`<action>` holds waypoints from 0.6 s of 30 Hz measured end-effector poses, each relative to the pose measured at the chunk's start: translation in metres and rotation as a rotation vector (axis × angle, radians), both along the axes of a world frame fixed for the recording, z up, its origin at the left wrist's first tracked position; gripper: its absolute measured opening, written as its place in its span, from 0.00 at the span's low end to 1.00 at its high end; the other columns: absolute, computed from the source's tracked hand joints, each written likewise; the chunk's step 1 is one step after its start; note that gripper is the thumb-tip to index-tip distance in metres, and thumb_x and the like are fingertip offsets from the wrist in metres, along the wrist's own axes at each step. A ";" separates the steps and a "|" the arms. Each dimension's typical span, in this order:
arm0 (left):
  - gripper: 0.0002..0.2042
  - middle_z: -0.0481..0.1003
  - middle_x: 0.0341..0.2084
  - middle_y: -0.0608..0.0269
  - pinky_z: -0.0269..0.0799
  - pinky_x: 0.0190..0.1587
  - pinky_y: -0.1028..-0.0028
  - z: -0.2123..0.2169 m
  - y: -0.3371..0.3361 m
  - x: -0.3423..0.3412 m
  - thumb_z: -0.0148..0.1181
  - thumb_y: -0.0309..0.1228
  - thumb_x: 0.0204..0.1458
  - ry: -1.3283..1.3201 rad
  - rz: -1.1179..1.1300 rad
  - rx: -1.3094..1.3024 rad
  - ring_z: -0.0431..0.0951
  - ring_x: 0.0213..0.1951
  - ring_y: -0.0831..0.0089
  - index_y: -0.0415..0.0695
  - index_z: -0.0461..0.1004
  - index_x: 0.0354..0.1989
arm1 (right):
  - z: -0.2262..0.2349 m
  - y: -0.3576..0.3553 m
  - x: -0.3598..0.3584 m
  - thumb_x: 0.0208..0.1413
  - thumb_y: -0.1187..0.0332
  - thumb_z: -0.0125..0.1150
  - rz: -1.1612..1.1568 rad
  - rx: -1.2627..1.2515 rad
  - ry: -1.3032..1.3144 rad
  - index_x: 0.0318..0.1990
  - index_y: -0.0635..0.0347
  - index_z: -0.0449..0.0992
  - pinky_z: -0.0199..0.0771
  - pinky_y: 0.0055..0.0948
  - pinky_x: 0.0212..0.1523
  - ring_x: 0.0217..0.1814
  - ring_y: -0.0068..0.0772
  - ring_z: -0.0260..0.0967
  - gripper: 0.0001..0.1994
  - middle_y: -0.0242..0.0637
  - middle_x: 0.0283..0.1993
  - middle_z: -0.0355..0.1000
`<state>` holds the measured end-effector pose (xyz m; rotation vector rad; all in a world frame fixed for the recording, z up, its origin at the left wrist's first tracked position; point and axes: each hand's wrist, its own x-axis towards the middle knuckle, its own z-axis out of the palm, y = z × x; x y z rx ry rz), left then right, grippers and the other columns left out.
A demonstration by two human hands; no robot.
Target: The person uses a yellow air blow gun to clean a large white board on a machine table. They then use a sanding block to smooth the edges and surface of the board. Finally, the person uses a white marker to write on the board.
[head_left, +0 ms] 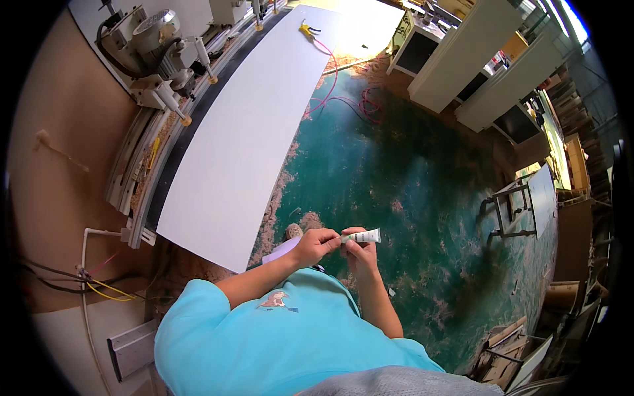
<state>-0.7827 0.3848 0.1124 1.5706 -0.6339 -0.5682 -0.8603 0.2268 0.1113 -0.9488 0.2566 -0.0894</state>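
Seen from above, two bare hands meet in front of the person's chest around a small white tube [364,236]. The left hand [316,245] is curled, its fingertips pinched on the near end of the tube, where the cap would be, though the cap itself is too small to make out. The right hand [358,253] sits just beside and slightly below the left, fingers wrapped under the tube's middle, with the flat tail end poking out past them to the right. Both hands are closed on the tube; neither is slack. The step looks like opening or closing the tube's tip, and doing it well would mean holding the body steady with the right hand without squeezing it, letting only the left fingertips turn, and keeping the tip angled away from the clothing. Below the fingers are the forearms and a light blue shirt [264,336]. Beyond the fingers lies a worn green floor [409,171] scattered with sawdust. Up and to the left of the fingers, well apart, a long white panel [251,125] rests on a machine bed, with a motor [155,36] at its far left edge. A pink hose [330,79] trails across the floor past the panel.
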 end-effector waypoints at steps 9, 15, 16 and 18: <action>0.11 0.71 0.22 0.66 0.69 0.30 0.71 -0.011 -0.024 0.132 0.54 0.33 0.63 0.546 -0.063 -0.203 0.72 0.27 0.74 0.40 0.76 0.31 | 0.036 -0.021 0.157 0.56 0.69 0.67 0.053 0.014 -0.016 0.44 0.63 0.74 0.67 0.22 0.30 0.28 0.18 0.65 0.12 0.32 0.33 0.73; 0.14 0.70 0.21 0.70 0.62 0.25 0.75 0.015 -0.039 0.197 0.54 0.36 0.64 -0.214 0.358 -0.078 0.67 0.23 0.80 0.39 0.75 0.29 | -0.001 -0.030 0.242 0.57 0.69 0.65 0.056 -0.007 0.045 0.45 0.62 0.74 0.65 0.20 0.30 0.27 0.18 0.63 0.11 0.29 0.31 0.71; 0.14 0.71 0.22 0.70 0.63 0.25 0.75 0.013 -0.040 0.206 0.54 0.35 0.64 -0.071 0.349 -0.068 0.68 0.23 0.80 0.39 0.76 0.30 | 0.021 -0.028 0.258 0.58 0.69 0.64 0.071 -0.013 0.047 0.44 0.62 0.74 0.64 0.20 0.29 0.27 0.18 0.63 0.10 0.28 0.30 0.71; 0.11 0.73 0.22 0.70 0.63 0.26 0.76 -0.003 -0.042 0.230 0.55 0.33 0.63 0.713 0.178 -0.305 0.69 0.24 0.78 0.40 0.77 0.31 | 0.029 -0.044 0.286 0.58 0.70 0.64 0.137 0.003 0.061 0.45 0.61 0.73 0.63 0.17 0.28 0.26 0.16 0.63 0.10 0.25 0.27 0.66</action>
